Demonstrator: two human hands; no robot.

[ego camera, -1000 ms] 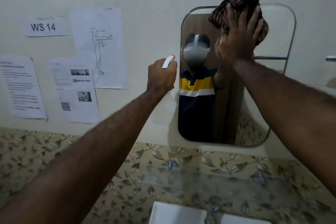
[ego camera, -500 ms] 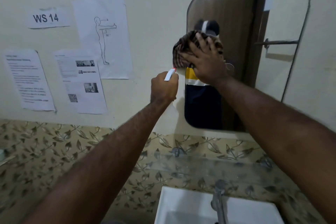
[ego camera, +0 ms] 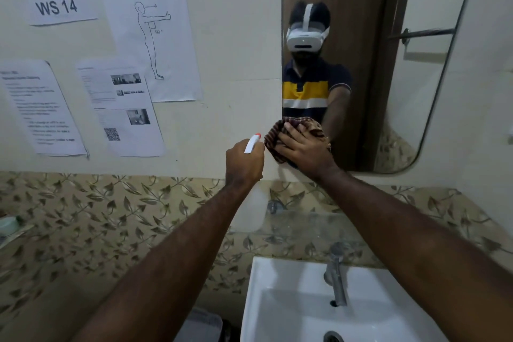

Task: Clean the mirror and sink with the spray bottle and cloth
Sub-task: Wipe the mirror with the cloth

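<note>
A rounded wall mirror (ego camera: 388, 50) hangs at the upper right. My right hand (ego camera: 302, 150) presses a brown striped cloth (ego camera: 273, 137) flat against the mirror's lower left corner. My left hand (ego camera: 244, 164) is closed around a spray bottle (ego camera: 252, 143), held upright just left of the cloth. Only the bottle's white head with its red nozzle tip shows above my fist. The white sink (ego camera: 280, 308) with a chrome tap (ego camera: 336, 277) lies below, at the bottom right.
A glass shelf (ego camera: 305, 223) juts from the leaf-patterned tiles (ego camera: 97, 216) between mirror and sink. Printed sheets (ego camera: 130, 108) and a "WS 14" label (ego camera: 57, 7) are taped to the wall on the left. A small pale green item (ego camera: 8, 226) sits at the far left edge.
My right hand has dragged the cloth down the mirror, from its top to its lower left corner. My left hand with the bottle has dropped a little, and my view has tilted downward.
</note>
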